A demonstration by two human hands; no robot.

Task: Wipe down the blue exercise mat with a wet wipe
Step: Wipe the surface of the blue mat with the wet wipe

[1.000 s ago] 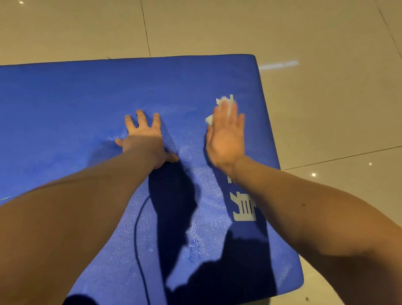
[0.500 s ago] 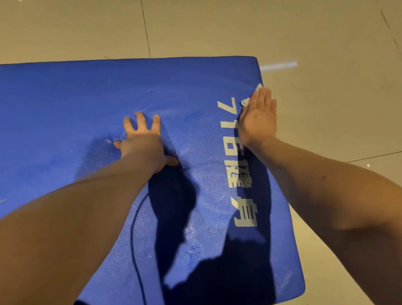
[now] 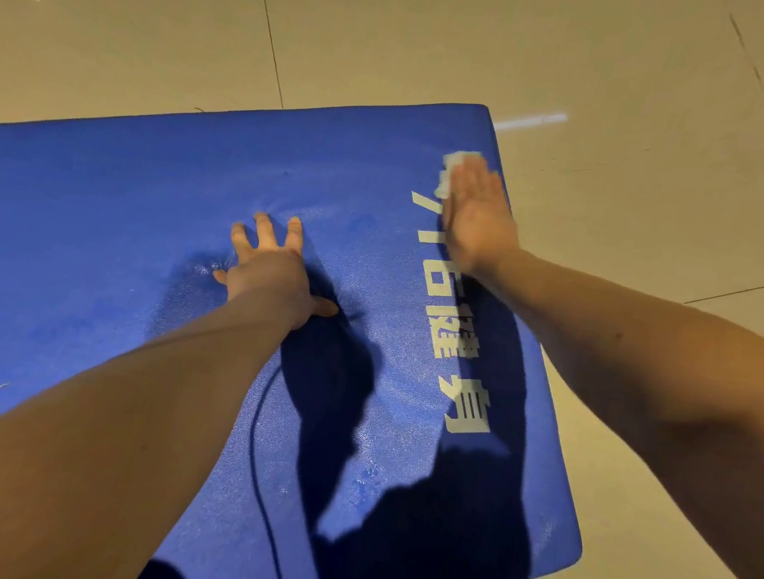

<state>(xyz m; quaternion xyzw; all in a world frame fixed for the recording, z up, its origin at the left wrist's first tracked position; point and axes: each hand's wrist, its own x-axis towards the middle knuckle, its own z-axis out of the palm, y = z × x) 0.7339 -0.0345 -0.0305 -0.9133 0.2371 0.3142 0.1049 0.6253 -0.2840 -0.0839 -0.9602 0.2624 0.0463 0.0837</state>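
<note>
The blue exercise mat lies flat on the tiled floor, with white printed characters running along its right side. My right hand presses flat on a white wet wipe near the mat's far right corner; only the wipe's far edge shows past my fingertips. My left hand rests on the mat's middle with fingers spread, pushing a dent into the foam. Patches of the mat in front of my left hand look damp and shiny.
Glossy beige floor tiles surround the mat on the far and right sides. A thin dark cord runs across the mat below my left forearm. Shadows of my arms fall on the near right part of the mat.
My right hand has slid the wipe from the mat's centre right toward the far right corner, uncovering the white characters. My left hand has stayed planted in place.
</note>
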